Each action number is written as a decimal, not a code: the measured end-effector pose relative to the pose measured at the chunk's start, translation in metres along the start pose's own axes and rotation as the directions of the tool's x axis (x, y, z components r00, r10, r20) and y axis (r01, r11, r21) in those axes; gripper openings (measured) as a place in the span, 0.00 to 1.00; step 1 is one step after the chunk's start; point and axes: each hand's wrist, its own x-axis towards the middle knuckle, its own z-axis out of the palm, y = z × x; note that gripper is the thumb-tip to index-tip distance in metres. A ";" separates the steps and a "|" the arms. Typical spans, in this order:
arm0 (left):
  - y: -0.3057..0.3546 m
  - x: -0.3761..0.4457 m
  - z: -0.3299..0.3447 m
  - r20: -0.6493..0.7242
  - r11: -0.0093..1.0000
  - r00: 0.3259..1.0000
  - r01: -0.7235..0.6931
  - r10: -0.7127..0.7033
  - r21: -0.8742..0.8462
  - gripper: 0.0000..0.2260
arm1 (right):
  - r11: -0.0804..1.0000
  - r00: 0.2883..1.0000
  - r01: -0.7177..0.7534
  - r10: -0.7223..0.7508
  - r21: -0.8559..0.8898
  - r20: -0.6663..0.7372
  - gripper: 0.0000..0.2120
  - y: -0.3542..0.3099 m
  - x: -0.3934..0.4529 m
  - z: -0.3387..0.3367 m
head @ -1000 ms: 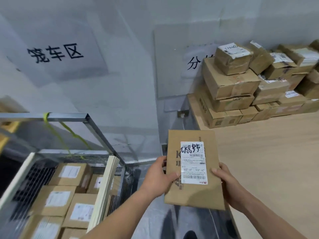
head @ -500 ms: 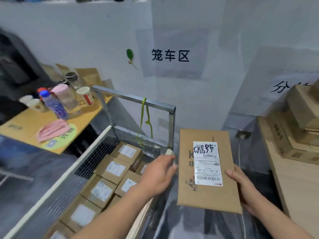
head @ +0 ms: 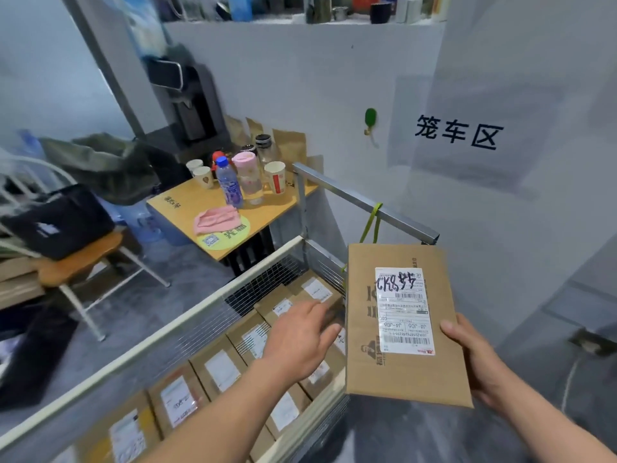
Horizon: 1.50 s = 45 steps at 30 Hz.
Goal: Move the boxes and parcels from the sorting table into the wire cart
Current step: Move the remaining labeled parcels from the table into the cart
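Gripping the flat parcel (head: 397, 329) at its edge, the right hand (head: 474, 359) holds it beside the wire cart (head: 213, 315); the left hand (head: 300, 339) hovers open-fingered above the boxes (head: 220, 365). It seems clear of the parcel.

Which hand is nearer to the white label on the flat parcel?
Right. The right hand grips the parcel at its right edge, just beside the label. The left hand hovers over the cart, off the parcel's left edge.

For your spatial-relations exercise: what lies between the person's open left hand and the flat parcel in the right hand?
In the head view, nothing of its own: the left hand hangs beside the flat parcel, with only the labelled boxes in the wire cart showing below the gap.
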 end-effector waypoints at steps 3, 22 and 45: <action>-0.002 -0.007 0.001 -0.034 0.996 0.996 0.087 -0.086 0.027 0.23 | 1.000 0.997 -0.011 0.013 -0.027 0.073 0.49 -0.009 0.014 0.006; -0.069 -0.004 0.032 -0.042 0.913 0.913 0.406 -0.407 -0.035 0.24 | 0.941 0.953 -0.114 0.194 -0.318 0.233 0.50 0.012 0.136 0.069; -0.157 0.081 0.100 0.132 0.774 0.794 0.608 -0.593 -0.176 0.22 | 0.825 0.874 -0.261 0.422 -0.501 0.240 0.40 0.073 0.294 0.116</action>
